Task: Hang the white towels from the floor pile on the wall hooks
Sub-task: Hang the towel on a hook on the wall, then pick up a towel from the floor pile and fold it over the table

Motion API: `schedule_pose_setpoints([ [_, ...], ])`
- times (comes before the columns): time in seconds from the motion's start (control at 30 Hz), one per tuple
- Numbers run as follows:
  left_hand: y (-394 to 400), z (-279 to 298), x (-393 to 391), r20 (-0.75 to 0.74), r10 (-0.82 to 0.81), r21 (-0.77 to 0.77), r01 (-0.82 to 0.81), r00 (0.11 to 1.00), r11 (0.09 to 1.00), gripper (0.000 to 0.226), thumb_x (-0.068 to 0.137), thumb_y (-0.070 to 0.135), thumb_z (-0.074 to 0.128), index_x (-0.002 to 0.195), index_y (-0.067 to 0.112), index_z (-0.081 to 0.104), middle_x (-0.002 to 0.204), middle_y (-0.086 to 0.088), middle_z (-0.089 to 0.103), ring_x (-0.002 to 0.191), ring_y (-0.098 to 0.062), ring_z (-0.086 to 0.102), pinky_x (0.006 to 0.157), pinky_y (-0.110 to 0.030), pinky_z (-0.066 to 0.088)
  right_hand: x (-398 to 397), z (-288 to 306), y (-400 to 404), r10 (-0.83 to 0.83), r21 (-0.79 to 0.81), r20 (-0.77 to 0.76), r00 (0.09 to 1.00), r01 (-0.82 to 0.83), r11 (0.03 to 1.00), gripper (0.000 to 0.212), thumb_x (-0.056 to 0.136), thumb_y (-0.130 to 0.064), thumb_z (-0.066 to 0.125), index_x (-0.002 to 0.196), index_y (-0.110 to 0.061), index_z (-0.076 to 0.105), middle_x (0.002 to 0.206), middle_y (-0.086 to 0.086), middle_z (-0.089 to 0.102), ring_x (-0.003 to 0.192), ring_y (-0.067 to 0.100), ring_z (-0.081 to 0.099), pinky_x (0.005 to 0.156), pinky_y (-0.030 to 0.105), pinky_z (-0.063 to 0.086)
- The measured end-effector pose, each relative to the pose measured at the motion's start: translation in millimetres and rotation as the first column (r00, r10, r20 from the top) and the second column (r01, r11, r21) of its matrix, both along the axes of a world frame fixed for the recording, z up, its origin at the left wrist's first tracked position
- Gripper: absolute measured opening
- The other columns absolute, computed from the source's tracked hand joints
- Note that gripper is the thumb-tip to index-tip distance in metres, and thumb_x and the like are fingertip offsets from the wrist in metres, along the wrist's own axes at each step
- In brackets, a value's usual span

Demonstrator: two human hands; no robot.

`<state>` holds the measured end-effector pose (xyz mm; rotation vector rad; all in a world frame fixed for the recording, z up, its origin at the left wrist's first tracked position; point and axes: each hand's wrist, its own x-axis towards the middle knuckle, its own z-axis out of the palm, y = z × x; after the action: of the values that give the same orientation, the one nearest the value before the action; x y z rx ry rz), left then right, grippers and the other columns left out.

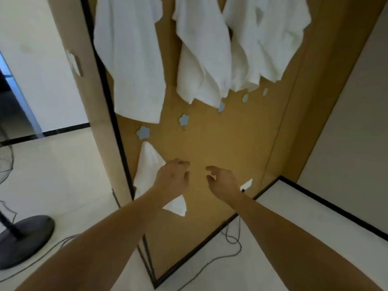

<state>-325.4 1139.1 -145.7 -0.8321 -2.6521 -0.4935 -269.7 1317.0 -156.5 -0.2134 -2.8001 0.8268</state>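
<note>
The pale tiled floor [69,181] is carrying a black fan base [25,238] at its left edge; a thin black cable [212,261] is trailing along the wall foot.

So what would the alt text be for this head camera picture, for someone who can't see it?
Two bare hands, left and right, reach toward a tan wall panel, the left over a small white towel hanging from a blue flower hook. Larger towels hang above; four more hooks are bare.

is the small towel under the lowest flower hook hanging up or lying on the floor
Hanging. The small towel peaks just beneath the lowest blue flower hook and drapes down the brown panel, partly behind the left hand.
</note>
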Motion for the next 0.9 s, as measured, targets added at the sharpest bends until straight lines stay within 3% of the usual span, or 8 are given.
schedule_pose_setpoints([
  [0.13, 100, 7, 49, 0.017, -0.117, -0.046, 0.118, 0.993, 0.992, 0.043, 0.097, 0.027, 0.049, 0.138, 0.014, 0.052, 0.138, -0.009, 0.054, 0.121, -0.025, 0.052, 0.099, -0.033, 0.045, 78, 4, 94, -0.141, 0.059, -0.012, 0.99, 0.142, 0.988, 0.042, 0.099, -0.025, 0.048, 0.14, -0.023, 0.051, 0.124, 0.01, 0.064, 0.108, 0.027, 0.061, 0.086, 0.037, 0.054],
  [0.2, 155, 8, 79, 0.033, -0.23, -0.064, 0.232, 0.973, 0.971, 0.041, 0.097, 0.027, 0.047, 0.134, 0.012, 0.056, 0.131, -0.009, 0.057, 0.115, -0.025, 0.055, 0.092, -0.032, 0.047, 127, 3, 145, -0.235, 0.055, -0.013, 0.972, 0.235, 0.97, 0.041, 0.099, -0.023, 0.047, 0.139, -0.021, 0.051, 0.121, 0.009, 0.064, 0.106, 0.026, 0.061, 0.084, 0.034, 0.054],
  [0.3, 240, 7, 137, 0.068, -0.411, -0.029, 0.413, 0.909, 0.91, 0.033, 0.092, 0.031, 0.041, 0.102, 0.012, 0.067, 0.101, -0.004, 0.062, 0.094, -0.027, 0.061, 0.071, -0.032, 0.049, 212, -3, 218, -0.381, 0.114, -0.008, 0.924, 0.379, 0.918, 0.041, 0.098, -0.028, 0.049, 0.139, -0.021, 0.051, 0.122, 0.009, 0.064, 0.114, 0.029, 0.057, 0.09, 0.038, 0.051],
  [0.4, 328, -2, 200, 0.083, -0.523, -0.036, 0.527, 0.848, 0.849, 0.035, 0.094, 0.039, 0.045, 0.116, 0.018, 0.063, 0.114, -0.003, 0.059, 0.099, -0.024, 0.056, 0.075, -0.032, 0.049, 303, -12, 282, -0.542, 0.168, 0.031, 0.84, 0.53, 0.831, 0.049, 0.097, -0.04, 0.05, 0.143, -0.026, 0.045, 0.129, 0.007, 0.061, 0.121, 0.028, 0.051, 0.097, 0.04, 0.047],
  [0.53, 436, -19, 298, 0.138, -0.675, -0.073, 0.688, 0.724, 0.722, 0.048, 0.094, 0.044, 0.05, 0.134, 0.019, 0.055, 0.129, -0.004, 0.053, 0.113, -0.024, 0.048, 0.096, -0.039, 0.043, 428, -26, 349, -0.727, 0.182, 0.076, 0.682, 0.708, 0.683, 0.054, 0.094, -0.046, 0.051, 0.145, -0.028, 0.042, 0.132, 0.006, 0.058, 0.125, 0.029, 0.047, 0.1, 0.043, 0.044],
  [0.73, 564, -37, 460, 0.18, -0.852, -0.189, 0.868, 0.491, 0.46, 0.054, 0.093, 0.053, 0.046, 0.14, 0.027, 0.046, 0.141, 0.0, 0.046, 0.127, -0.022, 0.042, 0.104, -0.037, 0.038, 602, -54, 407, -0.915, 0.122, 0.132, 0.38, 0.91, 0.396, 0.06, 0.091, -0.048, 0.057, 0.146, -0.03, 0.039, 0.134, 0.005, 0.057, 0.123, 0.027, 0.05, 0.1, 0.044, 0.046],
  [0.9, 649, -56, 589, 0.235, -0.932, -0.221, 0.949, 0.275, 0.225, 0.055, 0.092, 0.054, 0.048, 0.141, 0.03, 0.044, 0.141, 0.001, 0.047, 0.128, -0.022, 0.043, 0.105, -0.038, 0.036, 727, -77, 434, -0.972, 0.133, 0.211, 0.106, 0.982, 0.136, 0.06, 0.09, -0.049, 0.056, 0.145, -0.032, 0.039, 0.135, 0.004, 0.055, 0.125, 0.028, 0.047, 0.099, 0.044, 0.043],
])
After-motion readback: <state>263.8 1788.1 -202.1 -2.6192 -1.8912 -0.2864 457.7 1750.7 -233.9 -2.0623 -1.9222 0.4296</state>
